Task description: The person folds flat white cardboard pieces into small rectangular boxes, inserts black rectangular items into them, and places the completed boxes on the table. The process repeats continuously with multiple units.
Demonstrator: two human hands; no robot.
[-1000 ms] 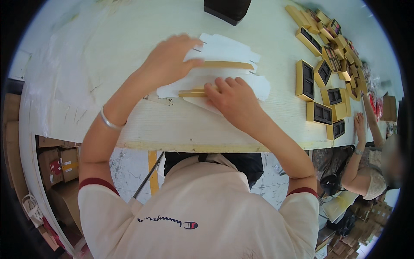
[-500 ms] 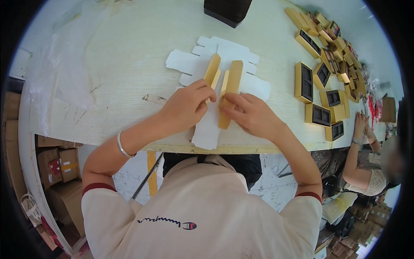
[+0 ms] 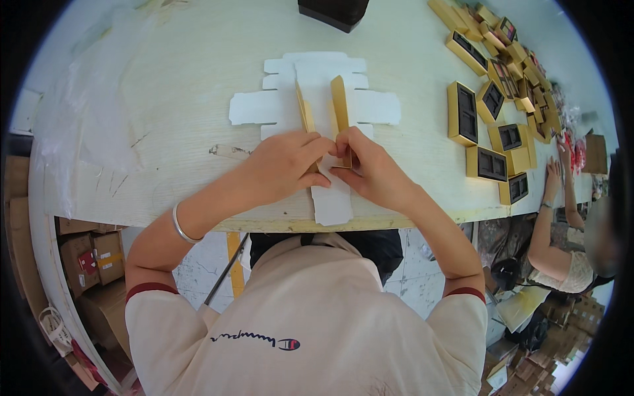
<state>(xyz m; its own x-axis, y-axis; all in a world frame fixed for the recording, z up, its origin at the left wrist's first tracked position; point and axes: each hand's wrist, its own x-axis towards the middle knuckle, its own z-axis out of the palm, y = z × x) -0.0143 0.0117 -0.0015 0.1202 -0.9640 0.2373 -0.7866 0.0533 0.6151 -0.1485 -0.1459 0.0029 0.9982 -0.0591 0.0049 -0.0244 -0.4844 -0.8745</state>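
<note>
In front of me on the table lies a die-cut carton blank (image 3: 277,109), its white inner side up and its tabs spread out. Two long gold-faced side panels stand up from its middle: a left panel (image 3: 304,109) and a right panel (image 3: 340,105). My left hand (image 3: 284,164) pinches the near end of the left panel, fingers curled. The near end of the right panel is gripped by my right hand (image 3: 373,168), thumb underneath. Both hands nearly touch at the fingertips. Whether a second blank lies beneath cannot be made out.
Gold boxes with black inserts (image 3: 465,112) stand to the right, with a pile of more gold boxes behind (image 3: 528,72). A dark block-shaped object (image 3: 333,12) is at the far edge. Clear plastic film (image 3: 86,105) lies left. A co-worker's hands (image 3: 558,171) are far right.
The blank has turned to lie squarer to me. Both gold panels stand more upright, and my right hand has moved closer to my left at their near ends.
</note>
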